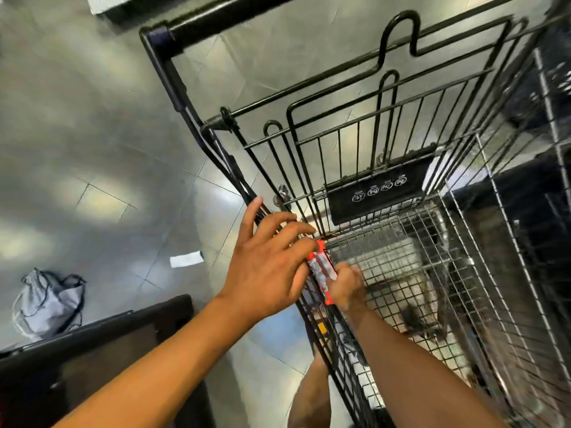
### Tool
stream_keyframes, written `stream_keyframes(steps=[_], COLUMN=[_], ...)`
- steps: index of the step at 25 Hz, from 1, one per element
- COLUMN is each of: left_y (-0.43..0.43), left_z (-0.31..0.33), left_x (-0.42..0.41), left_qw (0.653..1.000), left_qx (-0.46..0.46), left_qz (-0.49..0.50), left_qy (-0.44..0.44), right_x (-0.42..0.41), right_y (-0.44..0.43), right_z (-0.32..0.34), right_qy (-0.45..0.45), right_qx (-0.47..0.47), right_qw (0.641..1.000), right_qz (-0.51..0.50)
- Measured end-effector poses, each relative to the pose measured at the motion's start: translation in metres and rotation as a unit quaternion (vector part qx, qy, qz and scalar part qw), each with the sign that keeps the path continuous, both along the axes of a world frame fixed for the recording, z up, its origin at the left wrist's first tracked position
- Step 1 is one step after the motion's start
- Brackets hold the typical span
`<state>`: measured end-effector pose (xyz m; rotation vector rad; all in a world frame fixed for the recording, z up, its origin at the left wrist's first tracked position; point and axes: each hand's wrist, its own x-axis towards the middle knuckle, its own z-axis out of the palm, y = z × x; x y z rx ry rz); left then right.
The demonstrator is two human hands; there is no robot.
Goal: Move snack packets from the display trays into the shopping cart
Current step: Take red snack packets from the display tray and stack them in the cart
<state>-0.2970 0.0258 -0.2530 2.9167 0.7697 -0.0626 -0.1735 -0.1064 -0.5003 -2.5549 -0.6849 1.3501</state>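
Two slim snack packets [321, 270], in red wrappers with silvery print, sit between the hands just above the black wire rim of the shopping cart [160, 38]. The right hand [347, 287] is blurred, and its fingers curl round the packets' far side, inside the basket. The left hand [265, 264] has its fingers [278, 220] spread and nearly straight, with index tip and thumb resting on the near side. The packets look light, thin, crinkly and probably slick, and the contents may crack if squeezed. They are best held across the flat faces at mid-length. Beyond the fingertips are stiff steel mesh and a matte plastic seat flap [380, 193].
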Motion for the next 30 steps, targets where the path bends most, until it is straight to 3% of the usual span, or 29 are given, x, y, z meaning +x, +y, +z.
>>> stream_keyframes(steps=[5,6,8,9,11,13,15,18,20,25,27,30], left_y=[-0.001,-0.002,-0.005,-0.008,-0.015,-0.023,-0.031,-0.030,-0.014,0.018,0.020,0.024], left_z=[0.003,0.004,0.015,0.021,0.042,0.064,0.075,0.075,0.070,0.061,0.058,0.054], left_x=[0.001,0.001,0.000,-0.002,-0.001,0.010,0.021,0.026,0.020,0.008,0.005,0.000], left_qw=[1.000,1.000,0.984,0.954,0.837,0.706,0.648,0.648,0.653,0.671,0.681,0.680], left_qx=[0.004,-0.008,-0.086,-0.149,-0.294,-0.470,-0.593,-0.589,-0.546,-0.522,-0.529,-0.538], left_qz=[0.010,0.011,0.054,0.117,0.290,0.379,0.375,0.385,0.421,0.423,0.406,0.393], left_qy=[0.008,-0.017,-0.146,-0.231,-0.358,-0.369,-0.296,-0.290,-0.314,-0.312,-0.304,-0.306], right_x=[0.008,0.016,0.035,0.045,0.060,0.065,0.061,0.057,0.064,0.053,0.035,0.017], right_y=[-0.004,-0.003,-0.002,-0.002,-0.003,-0.002,0.005,0.022,0.026,0.017,0.010,0.004], right_z=[0.042,0.064,0.120,0.148,0.208,0.262,0.297,0.309,0.271,0.099,0.054,-0.006], right_qy=[0.144,0.171,0.230,0.265,0.341,0.396,0.408,0.353,0.283,0.162,0.160,0.105], right_qx=[0.112,0.134,0.174,0.184,0.219,0.275,0.312,0.337,0.332,0.105,0.020,-0.017], right_qw=[0.976,0.967,0.942,0.927,0.892,0.860,0.848,0.864,0.887,0.976,0.985,0.994], right_qz=[-0.116,-0.135,-0.172,-0.190,-0.198,-0.165,-0.132,-0.121,-0.153,-0.105,-0.053,0.008])
